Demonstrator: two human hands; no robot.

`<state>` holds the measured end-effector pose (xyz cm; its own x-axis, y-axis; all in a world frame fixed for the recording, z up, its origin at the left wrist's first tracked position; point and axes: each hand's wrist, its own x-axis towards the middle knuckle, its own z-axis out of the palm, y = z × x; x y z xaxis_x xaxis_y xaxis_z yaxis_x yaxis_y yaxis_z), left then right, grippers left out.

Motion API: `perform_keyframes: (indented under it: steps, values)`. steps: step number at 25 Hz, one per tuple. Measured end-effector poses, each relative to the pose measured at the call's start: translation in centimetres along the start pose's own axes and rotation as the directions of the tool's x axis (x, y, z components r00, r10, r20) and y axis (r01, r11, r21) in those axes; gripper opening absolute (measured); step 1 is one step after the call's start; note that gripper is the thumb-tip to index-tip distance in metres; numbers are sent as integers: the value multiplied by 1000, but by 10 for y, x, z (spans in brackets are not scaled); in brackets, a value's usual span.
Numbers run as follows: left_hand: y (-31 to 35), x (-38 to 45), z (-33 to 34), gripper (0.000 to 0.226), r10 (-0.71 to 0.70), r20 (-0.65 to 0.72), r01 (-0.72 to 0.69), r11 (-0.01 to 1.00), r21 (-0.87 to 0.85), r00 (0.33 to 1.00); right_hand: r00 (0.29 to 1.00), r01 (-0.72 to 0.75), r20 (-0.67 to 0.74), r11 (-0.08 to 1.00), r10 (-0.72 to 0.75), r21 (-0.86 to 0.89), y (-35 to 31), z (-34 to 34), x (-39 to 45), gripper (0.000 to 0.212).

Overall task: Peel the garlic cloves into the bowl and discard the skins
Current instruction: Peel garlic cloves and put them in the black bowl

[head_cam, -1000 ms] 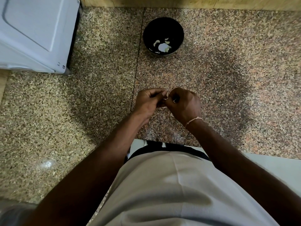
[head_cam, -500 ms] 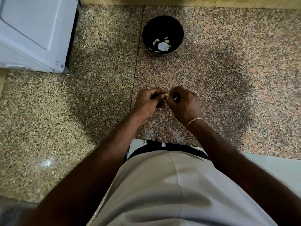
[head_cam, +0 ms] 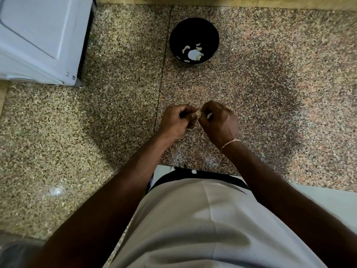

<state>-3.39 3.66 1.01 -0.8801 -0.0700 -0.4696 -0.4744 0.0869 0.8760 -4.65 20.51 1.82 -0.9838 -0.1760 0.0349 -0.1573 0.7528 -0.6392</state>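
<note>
A small pale garlic clove (head_cam: 198, 114) is pinched between my left hand (head_cam: 176, 120) and my right hand (head_cam: 219, 122), which meet fingertip to fingertip above the granite counter (head_cam: 116, 122). Both hands are closed on the clove; most of it is hidden by my fingers. A black bowl (head_cam: 211, 33) stands farther back on the counter, well apart from my hands, and holds several peeled white cloves (head_cam: 193, 53). A scrap of garlic skin (head_cam: 203, 136) lies on the counter just below my hands.
A white appliance (head_cam: 38, 35) occupies the back left corner. A wooden strip (head_cam: 212, 0) runs along the counter's far edge. My light shirt (head_cam: 193, 219) fills the bottom of the view, at the counter's near edge.
My hands have stayed in the same spot, with small finger movements working at the clove; a little more of the pale clove shows between the fingertips now.
</note>
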Motion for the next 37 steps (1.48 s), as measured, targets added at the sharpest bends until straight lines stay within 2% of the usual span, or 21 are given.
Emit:
perform_keyframes:
  steps: [4, 9, 13, 19, 23, 30, 37]
  values:
    - [1, -2, 0, 10, -54, 0, 53, 989, -136, 999, 1000, 3, 15, 1000, -2, -8, -1, 0, 0, 16]
    - [-3, -3, 2, 9, -54, -1, 54, 998, -36, 999, 1000, -16, 14, 1000, 16, -9, 1, 0, 0, 7]
    - [-6, -3, 3, 9, -65, -14, 65, 998, 15, 998, 999, -28, 20, 1000, 28, -6, -1, -4, 1, 9]
    - [-13, -6, -8, 13, -61, -36, 59, 997, -54, 997, 988, 10, 152, 989, 13, -149, 8, -7, -8, 15]
    - [-17, -10, -16, 12, -44, -47, 38, 994, -105, 998, 981, 22, 195, 983, 14, -182, 9, -6, -15, 13]
    - [-22, -18, -14, 10, -43, -43, 36, 986, -162, 998, 972, -8, 233, 990, 41, -141, 15, -5, -16, 11]
    - [-21, -19, -9, 10, -46, -59, 34, 982, -188, 997, 971, 52, 235, 995, -32, -81, 13, -6, -15, 22]
